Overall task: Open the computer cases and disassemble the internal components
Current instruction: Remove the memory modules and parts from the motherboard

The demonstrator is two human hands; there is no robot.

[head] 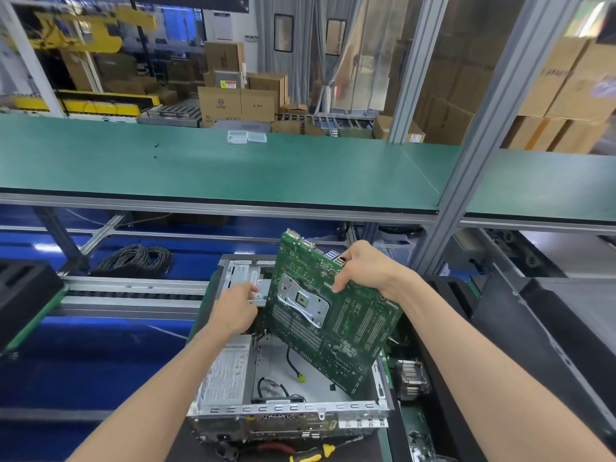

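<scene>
1. Holding the motherboard (pixel 333 315) by its upper edge near the rear ports, the right hand (pixel 363 268) has its grip clenched on the board, thumb on the solder side. The board is tilted steeply, with its lower corner low inside the open computer case (pixel 290 410).
2. The left hand (pixel 238 303) reaches to the drive bracket (pixel 258 288) at the far side of the case. Whether its grip is clenched on the bracket or only touching it cannot be told.
3. Risk: a 1-handed hold on a single edge. The board may pivot or slip, striking the case wall or the power supply (pixel 226 375).
4. Risk: the lower corner may snag the loose cables (pixel 293 365) lying on the case floor, or a connector could tear if any lead is attached on the hidden side.
5. Risk: pressure near the ports may flex the board or bend pins at the socket backplate (pixel 303 300).
6. Risk: sharp sheet-metal edges of the case may cut the forearm during withdrawal.
7. Risk: the screwdriver (pixel 313 456) and pliers (pixel 273 448) at the near tabletop edge may be knocked off.
</scene>
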